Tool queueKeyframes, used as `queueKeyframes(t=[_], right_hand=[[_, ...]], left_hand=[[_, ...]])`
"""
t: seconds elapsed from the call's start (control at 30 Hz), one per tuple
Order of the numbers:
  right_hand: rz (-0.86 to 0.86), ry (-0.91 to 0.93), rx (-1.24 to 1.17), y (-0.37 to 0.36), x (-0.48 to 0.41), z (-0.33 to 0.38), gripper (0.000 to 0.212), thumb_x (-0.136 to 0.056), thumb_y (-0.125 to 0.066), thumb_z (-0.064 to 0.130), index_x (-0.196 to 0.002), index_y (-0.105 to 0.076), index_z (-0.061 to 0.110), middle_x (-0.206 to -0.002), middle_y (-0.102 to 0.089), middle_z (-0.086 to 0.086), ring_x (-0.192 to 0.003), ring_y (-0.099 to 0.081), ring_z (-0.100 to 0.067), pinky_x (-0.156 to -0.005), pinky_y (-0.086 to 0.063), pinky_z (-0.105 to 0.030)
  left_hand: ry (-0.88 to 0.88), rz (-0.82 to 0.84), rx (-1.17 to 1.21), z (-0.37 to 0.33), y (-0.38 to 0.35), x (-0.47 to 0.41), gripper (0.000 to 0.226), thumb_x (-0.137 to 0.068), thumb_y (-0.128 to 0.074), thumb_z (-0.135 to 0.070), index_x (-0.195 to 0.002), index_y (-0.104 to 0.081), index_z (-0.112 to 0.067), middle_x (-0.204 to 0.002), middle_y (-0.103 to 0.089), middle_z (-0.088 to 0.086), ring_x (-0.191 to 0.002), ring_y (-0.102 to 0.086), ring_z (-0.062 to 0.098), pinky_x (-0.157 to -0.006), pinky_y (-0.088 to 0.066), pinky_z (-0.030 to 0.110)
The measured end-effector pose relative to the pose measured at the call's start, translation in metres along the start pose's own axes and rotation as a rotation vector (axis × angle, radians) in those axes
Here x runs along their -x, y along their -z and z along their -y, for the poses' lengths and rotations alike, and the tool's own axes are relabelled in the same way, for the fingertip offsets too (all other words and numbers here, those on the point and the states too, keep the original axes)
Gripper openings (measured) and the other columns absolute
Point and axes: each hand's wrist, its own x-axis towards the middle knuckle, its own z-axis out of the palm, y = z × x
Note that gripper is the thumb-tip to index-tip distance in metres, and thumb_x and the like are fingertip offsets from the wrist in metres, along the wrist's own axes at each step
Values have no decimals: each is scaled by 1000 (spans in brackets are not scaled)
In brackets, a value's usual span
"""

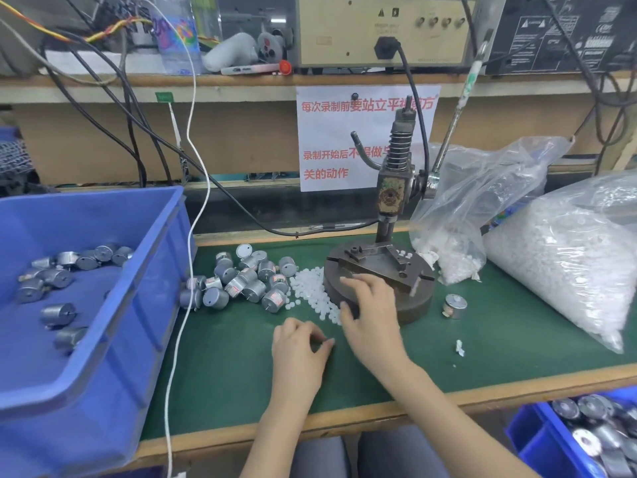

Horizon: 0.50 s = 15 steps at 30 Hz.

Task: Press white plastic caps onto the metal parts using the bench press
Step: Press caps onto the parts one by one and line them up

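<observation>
The bench press [389, 201] stands on a round metal base [413, 305] at the middle of the green mat. A pile of small white plastic caps [310, 288] lies at the base's left edge. Beside it sits a heap of silver metal motors [248, 277]. My right hand [370, 315] rests with spread fingers over the front left of the base and the edge of the cap pile. My left hand [300, 343] lies on the mat just left of it, thumb and forefinger pinched on what looks like a single white cap. One motor [455, 306] lies alone right of the base.
A blue bin [103, 236] with several motors fills the left side. Two clear bags of white caps [568, 257] lie at the right, behind the press lever [458, 108]. Another blue bin [537, 432] of parts sits below the bench's front right. A white cable [193, 236] hangs across the mat's left edge.
</observation>
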Motion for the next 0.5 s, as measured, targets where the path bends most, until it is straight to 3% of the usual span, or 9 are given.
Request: queueKeyframes(t=[0.07,0.17,0.27,0.37,0.5], right_hand=[[188,86,-49,-21,-11,21,38,-84,-56,5,-122,-58,10,-126,-49,-8,-120,-38,-24,-102,-24,-22],[426,193,-1,-47,-34,39,44,-89,-45,3,-132,-49,12,-137,-42,-5,-127,-33,-23,-106,-23,-28],[632,322,231,-59,-54,42,58,-89,-39,-1,-144,-30,15,-150,-28,0,-130,-27,-23,-106,-24,-34],[711,440,448,-62,-61,42,63,-88,-41,2,-146,-24,18,-150,-24,2,-126,-28,-25,-98,-25,-37],[654,485,560,-60,-57,47,45,-87,-48,7,-132,-42,11,-134,-36,-10,-118,-34,-28,-91,-29,-37]], left_hand=[[-10,-5,-33,-1,1,-1,7,-82,-62,-14,-80,-58,-20,-80,-42,-5,-84,-35,18,-78,-29,25],[-15,-34,-93,0,1,-2,20,-83,-59,-10,-102,-65,-11,-97,-57,9,-92,-46,29,-78,-27,26],[45,-64,-19,0,2,-2,12,-84,-62,-13,-92,-67,-6,-94,-61,12,-92,-49,29,-73,-25,24],[68,-87,50,1,3,-1,9,-83,-65,-14,-78,-67,-6,-87,-61,12,-88,-49,28,-71,-25,22],[100,-93,58,0,2,-3,11,-82,-65,-11,-78,-68,-1,-88,-62,16,-88,-49,31,-74,-30,28]])
